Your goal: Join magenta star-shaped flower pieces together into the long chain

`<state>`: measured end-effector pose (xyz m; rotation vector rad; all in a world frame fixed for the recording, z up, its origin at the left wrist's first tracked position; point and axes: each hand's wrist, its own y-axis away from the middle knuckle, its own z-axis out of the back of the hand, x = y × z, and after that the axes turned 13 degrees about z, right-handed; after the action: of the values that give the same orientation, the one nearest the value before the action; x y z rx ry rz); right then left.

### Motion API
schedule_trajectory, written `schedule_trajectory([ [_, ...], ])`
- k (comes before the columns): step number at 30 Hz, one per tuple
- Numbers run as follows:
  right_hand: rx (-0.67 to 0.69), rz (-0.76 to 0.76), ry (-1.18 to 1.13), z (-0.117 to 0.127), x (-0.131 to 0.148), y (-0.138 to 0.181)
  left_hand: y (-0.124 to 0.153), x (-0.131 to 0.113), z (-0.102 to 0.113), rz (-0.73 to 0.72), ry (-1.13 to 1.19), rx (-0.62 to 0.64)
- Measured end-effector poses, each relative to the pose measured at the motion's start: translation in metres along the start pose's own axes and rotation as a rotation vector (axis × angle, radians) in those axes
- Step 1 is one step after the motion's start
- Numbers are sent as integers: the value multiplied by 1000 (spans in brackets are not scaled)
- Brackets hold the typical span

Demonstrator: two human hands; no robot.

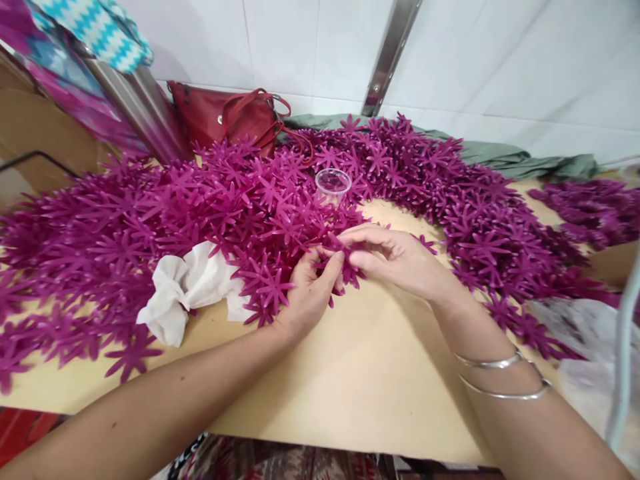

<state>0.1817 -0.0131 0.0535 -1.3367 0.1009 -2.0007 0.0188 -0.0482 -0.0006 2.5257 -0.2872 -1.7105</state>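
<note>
A wide heap of magenta plastic star flowers [165, 220] curves across the tan table [350, 387]. My left hand [307, 293] and my right hand [395, 257] meet at the middle of the table, fingers pinched together on one magenta flower [350, 270] at the heap's inner edge. Two thin silver bangles [505, 380] circle my right wrist. Both forearms reach in from the near edge.
A small clear plastic cup [333, 183] stands among the flowers. A crumpled white cloth [187, 290] lies left of my hands. A red handbag [235, 120] and a green cloth [500, 157] sit against the tiled wall. Clear plastic bags [595, 347] lie at right.
</note>
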Motion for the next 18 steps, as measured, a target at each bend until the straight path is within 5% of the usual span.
schedule_trajectory([
  [3, 47, -59, -45, -2, 1, 1, 1, 0, 0, 22, -19, -29],
  [18, -135, -244, -156, 2, -13, -1, 3, -5, -3, 14, -14, -7],
])
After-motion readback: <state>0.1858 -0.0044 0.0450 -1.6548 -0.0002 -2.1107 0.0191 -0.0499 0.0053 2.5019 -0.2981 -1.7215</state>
